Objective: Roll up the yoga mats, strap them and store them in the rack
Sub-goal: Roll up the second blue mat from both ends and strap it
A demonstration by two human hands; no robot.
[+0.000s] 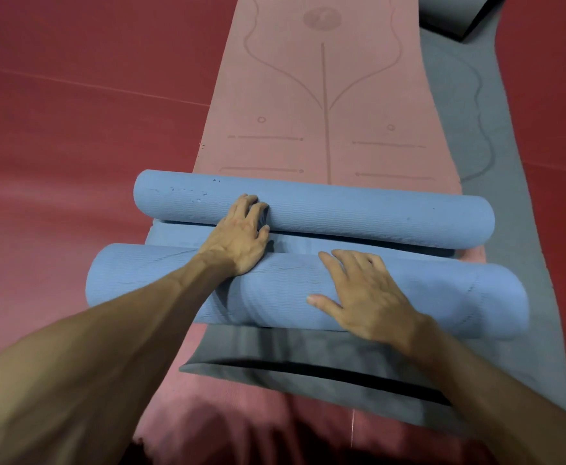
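"What lies under it all?"

"A red floor point(57, 135), plain and matte."

"Anything else?"

"A grey block point(452, 11) with a black side, cut off by the top edge."

"Any marks on the floor?"

"A pale seam point(90, 84) slants across it, far to the left of the block and lower. A second seam point(563, 170) runs well below the block, slightly to its right."
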